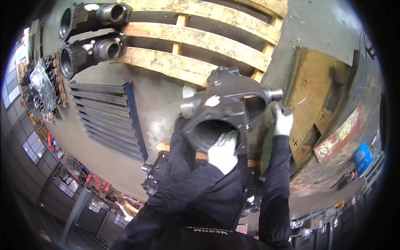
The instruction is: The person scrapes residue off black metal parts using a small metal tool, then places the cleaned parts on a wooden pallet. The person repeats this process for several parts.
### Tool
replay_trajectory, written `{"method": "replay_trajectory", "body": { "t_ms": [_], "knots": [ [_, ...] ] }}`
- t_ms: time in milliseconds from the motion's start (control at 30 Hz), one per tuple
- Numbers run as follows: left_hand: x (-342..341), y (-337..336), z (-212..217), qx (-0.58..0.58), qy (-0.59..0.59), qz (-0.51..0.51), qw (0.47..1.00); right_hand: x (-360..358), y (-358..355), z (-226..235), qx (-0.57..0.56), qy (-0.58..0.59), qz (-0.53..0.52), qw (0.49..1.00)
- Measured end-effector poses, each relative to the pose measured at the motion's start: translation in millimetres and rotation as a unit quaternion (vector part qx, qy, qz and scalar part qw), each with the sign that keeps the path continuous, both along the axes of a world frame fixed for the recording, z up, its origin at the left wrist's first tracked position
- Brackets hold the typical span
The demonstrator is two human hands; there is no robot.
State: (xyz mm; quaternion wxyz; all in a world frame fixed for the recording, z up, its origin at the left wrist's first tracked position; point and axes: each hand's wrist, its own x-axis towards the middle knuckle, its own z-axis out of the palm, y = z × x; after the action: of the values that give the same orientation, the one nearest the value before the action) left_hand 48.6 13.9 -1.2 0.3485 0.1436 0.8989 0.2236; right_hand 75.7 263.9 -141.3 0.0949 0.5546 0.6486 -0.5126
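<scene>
- The biggest thing is one wooden pallet (200,39). It lies on the floor, far past both hands, and its planks are pale and worn.
- One flat rack of grey metal bars (108,118) lies on the floor, off to the left of the left hand.
- One brown wooden board (316,96) lies just to the right of the right hand.
- One big black metal casting (225,110) is up in the air, between the two hands and above the floor. It has a wide round hole facing the person and a short pipe end on each side.
- Two more black castings (91,35) of the same kind sit on the far left end of the pallet, well apart from the hands. That makes three in all, and I think there is a fourth dark one low down under the arms, but it is mostly hidden.
- The left hand (223,151), in a white glove, is clamped on the rim of the round hole.
- The right hand (283,121), also in a white glove, is closed around the right pipe end.
- I think the step is carrying the heavy part. The next move calls for a firm hold with both hands and a slow, level swing, because the part looks heavy and could tip.
</scene>
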Motion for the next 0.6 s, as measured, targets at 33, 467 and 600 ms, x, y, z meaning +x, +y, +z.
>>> {"method": "replay_trajectory", "body": {
  "t_ms": [33,467,600],
  "knots": [
    [-8,16,2,0.008,0.047,-0.001,0.999,8,-5,15,0.137,-0.009,0.035,0.99],
    [2,20,-6,-0.174,-0.008,-0.057,0.983,176,73,227,0.287,-0.162,-0.097,0.939],
    [-1,23,-15,-0.134,0.041,-0.035,0.989,224,133,196,0.404,-0.166,-0.017,0.9]
  ]
}}
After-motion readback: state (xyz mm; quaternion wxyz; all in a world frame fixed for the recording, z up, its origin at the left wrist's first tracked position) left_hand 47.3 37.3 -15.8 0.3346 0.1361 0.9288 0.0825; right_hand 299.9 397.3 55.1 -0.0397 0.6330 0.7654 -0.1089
